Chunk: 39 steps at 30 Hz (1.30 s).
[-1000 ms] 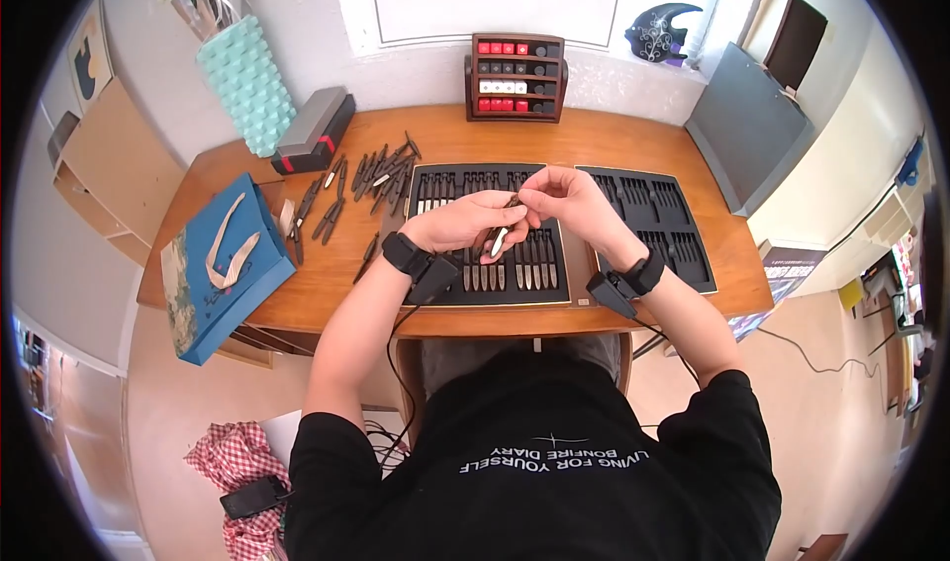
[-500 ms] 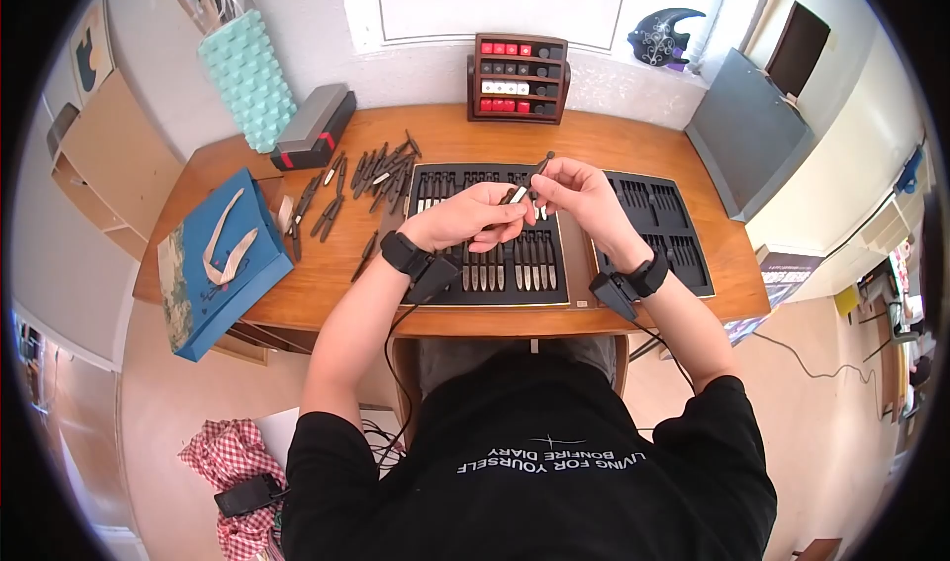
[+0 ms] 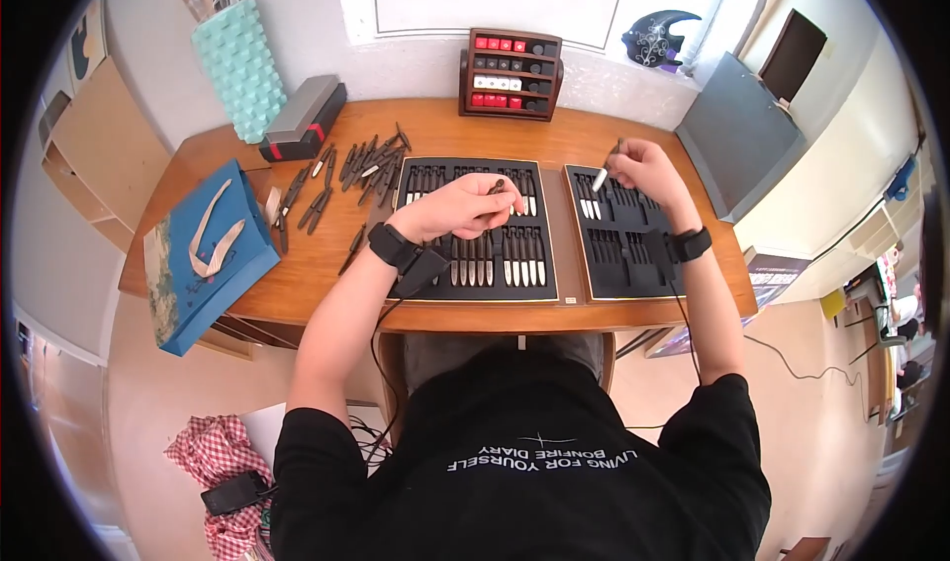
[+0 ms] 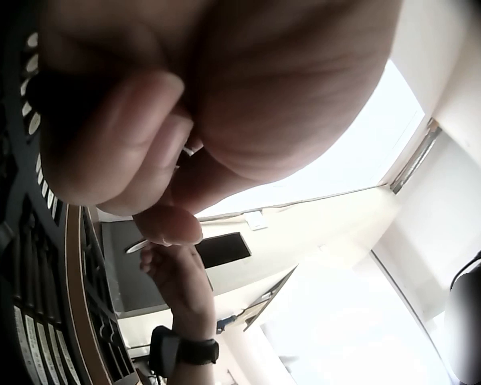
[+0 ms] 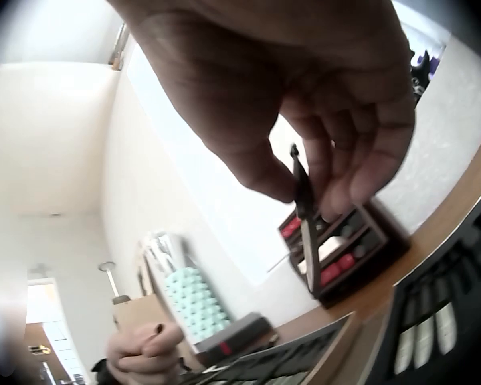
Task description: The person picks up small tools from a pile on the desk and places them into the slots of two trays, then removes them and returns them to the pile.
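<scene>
Between thumb and fingertips, my right hand (image 3: 648, 173) pinches a small knife (image 5: 309, 237) with a slim dark handle and a pale blade. In the head view this hand is over the far left part of the right tray (image 3: 633, 286), blade pointing down at the slots. A few pale blades (image 3: 591, 209) lie in that tray close by. My left hand (image 3: 460, 208) is curled above the left tray (image 3: 475, 294), gripping more small knives (image 3: 498, 187); their dark ends poke out, and the palm hides the rest. Rows of knives (image 3: 524, 259) fill much of the left tray.
Loose dark-handled pieces (image 3: 371, 160) are strewn left of the trays. Farther left are a blue gift bag (image 3: 213, 254) and a grey box (image 3: 305, 116). At the back stands a small wooden rack (image 3: 510, 74) of red, black and white blocks, below the window.
My right hand has moved away from the left hand, rightwards over the right tray, with one knife in its fingers. The left hand stays over the left tray, still gripping its knives.
</scene>
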{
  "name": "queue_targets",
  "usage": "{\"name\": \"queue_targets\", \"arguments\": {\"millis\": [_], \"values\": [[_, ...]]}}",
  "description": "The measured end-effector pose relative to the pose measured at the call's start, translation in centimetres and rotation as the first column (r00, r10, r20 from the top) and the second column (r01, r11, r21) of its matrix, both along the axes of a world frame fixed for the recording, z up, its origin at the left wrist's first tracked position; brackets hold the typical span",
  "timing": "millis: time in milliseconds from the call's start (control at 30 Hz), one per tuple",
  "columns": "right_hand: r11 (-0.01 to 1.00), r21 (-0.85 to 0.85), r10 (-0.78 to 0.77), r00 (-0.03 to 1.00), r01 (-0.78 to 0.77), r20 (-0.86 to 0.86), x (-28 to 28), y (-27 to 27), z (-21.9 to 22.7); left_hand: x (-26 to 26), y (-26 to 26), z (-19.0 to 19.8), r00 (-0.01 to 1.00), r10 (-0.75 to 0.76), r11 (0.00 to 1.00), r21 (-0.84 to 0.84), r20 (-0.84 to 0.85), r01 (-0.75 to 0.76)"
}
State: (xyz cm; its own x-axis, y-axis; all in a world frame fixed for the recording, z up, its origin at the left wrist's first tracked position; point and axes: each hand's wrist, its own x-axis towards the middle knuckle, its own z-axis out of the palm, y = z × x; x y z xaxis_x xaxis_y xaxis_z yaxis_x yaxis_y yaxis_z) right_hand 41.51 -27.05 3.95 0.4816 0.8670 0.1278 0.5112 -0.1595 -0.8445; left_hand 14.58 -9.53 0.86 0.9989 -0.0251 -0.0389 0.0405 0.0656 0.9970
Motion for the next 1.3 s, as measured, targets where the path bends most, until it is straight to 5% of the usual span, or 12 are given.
{"name": "queue_targets", "arguments": {"millis": [67, 200, 333, 500, 733, 1133, 1233, 1300], "values": [[0.966, -0.257, 0.01, 0.986, 0.033, 0.165, 2.2, -0.6, -0.4, -0.1, -0.1, 0.2, 1.0, -0.001, 1.0, 0.018, -0.015, 0.002], [0.928, -0.364, 0.037, 0.954, 0.077, 0.297, 4.2, 0.0, -3.3, -0.1, -0.2, 0.3, 0.999, -0.004, 0.999, 0.034, -0.039, 0.005], [0.937, -0.341, 0.021, 0.965, 0.073, 0.262, 3.2, 0.5, -4.2, -0.3, -0.4, 0.5, 0.999, 0.019, 0.999, 0.035, -0.031, -0.018], [0.918, -0.326, -0.047, 0.877, 0.227, 0.479, 1.3, 0.2, -4.4, -0.2, -0.4, 0.5, 0.999, 0.014, 0.999, 0.045, -0.035, -0.012], [0.926, -0.316, -0.049, 0.893, 0.209, 0.447, 1.7, 0.2, -5.1, -0.2, -0.6, 0.6, 0.998, 0.034, 0.997, 0.07, -0.049, -0.031], [0.953, -0.302, 0.114, 0.956, -0.028, 0.272, 2.4, -1.3, -4.9, -0.1, -0.5, 0.3, 0.998, 0.027, 0.997, 0.073, -0.053, -0.023], [0.952, -0.297, 0.091, 0.867, 0.068, 0.49, 0.8, -1.9, -3.7, -0.2, -0.5, 0.4, 0.999, 0.014, 0.998, 0.058, -0.049, -0.011], [0.996, -0.091, 0.073, 0.775, -0.02, 0.628, 0.7, -2.2, -4.2, -0.2, -0.4, 0.5, 0.999, 0.012, 0.998, 0.056, -0.049, -0.01]]}}
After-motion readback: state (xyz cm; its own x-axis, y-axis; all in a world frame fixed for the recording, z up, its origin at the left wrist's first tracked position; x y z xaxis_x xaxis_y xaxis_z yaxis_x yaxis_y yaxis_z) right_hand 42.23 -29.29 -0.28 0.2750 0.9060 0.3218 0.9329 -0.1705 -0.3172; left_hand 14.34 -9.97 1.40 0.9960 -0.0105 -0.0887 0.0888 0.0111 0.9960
